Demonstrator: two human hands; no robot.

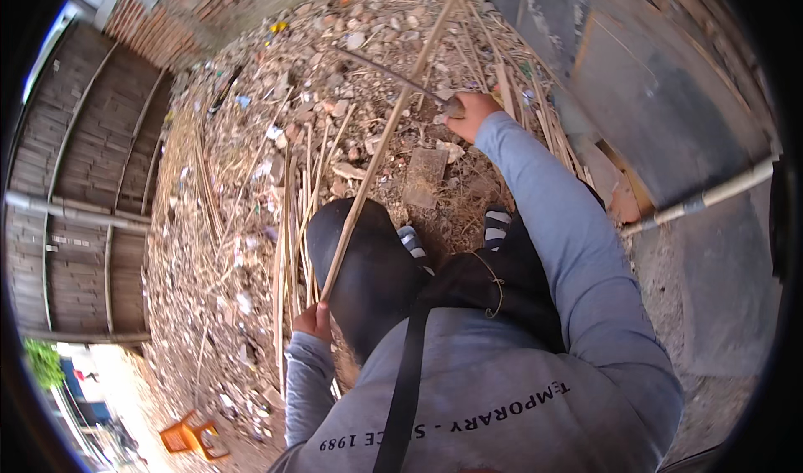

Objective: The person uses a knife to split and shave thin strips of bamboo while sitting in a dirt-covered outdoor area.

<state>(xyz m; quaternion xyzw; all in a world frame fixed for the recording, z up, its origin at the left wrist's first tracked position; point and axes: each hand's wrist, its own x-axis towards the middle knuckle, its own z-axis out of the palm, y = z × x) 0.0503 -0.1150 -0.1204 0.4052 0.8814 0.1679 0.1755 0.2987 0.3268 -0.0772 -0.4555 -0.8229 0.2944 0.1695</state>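
Through the head camera I saw, as the largest thing, the rubble ground [234, 264]. The woven wall [79, 163] stood at nine to ten o'clock, and dark panels [669, 113] leaned at two o'clock. Next in size was the long strip [391, 137], pale and wood-like, which ran from half past twelve down to between seven and eight, over the dark left trouser leg. Loose strips of similar look lay near nine o'clock [288, 222] and near two o'clock. Smaller was the thin, dark knife-like tool [381, 67], which crossed the long strip toward twelve; whether it touched, I could not tell. The right hand [475, 115], at one o'clock, was closed around the tool's handle. The left hand [314, 321], at half past seven, was closed around the lower end of the strip.

I judged the work on this strip to be under way: it was in one piece, and no cut in it was clear to me. Whether the loose strips were finished or waiting, I could not say.

I counted one held strip, one tool, two hands, and one orange chair [177, 436] at half past seven. Of panels I saw at least two; of loose strips, more than five, too overlapped for exact counting.
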